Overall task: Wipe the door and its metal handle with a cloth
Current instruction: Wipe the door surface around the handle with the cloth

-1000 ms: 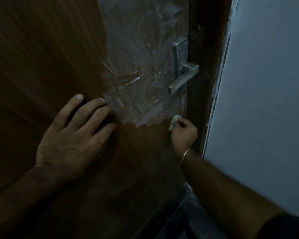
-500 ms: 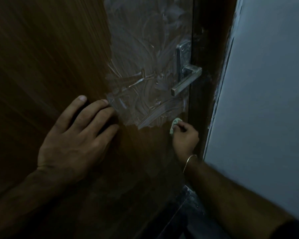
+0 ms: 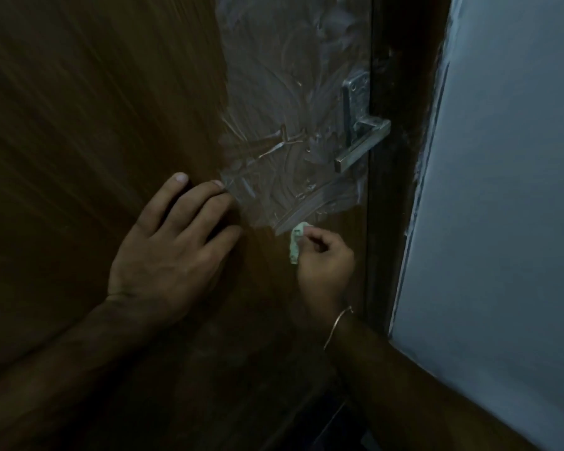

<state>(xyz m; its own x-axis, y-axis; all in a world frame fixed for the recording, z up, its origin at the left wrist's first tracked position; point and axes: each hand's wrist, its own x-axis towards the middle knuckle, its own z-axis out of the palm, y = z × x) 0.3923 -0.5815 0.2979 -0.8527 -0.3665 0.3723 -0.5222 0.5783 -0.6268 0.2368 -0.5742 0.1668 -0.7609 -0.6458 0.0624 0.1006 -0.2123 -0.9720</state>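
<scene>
A brown wooden door (image 3: 95, 131) fills the left and middle of the head view. A smeared, whitish wet patch (image 3: 290, 118) covers it beside the metal lever handle (image 3: 362, 141). My left hand (image 3: 173, 252) lies flat on the door with straight fingers, its fingertips at the patch's lower left edge. My right hand (image 3: 323, 265) grips a small pale green cloth (image 3: 296, 242) and holds it against the door just below the patch, under the handle.
A dark door frame (image 3: 401, 157) runs down right of the handle. A pale blue-grey wall (image 3: 508, 190) takes up the right side. A thin bangle (image 3: 336, 323) circles my right wrist. The floor at the bottom is dark.
My right hand with the cloth has slid a little down and to the left, away from the door's edge. My left hand stays flat in the same spot.
</scene>
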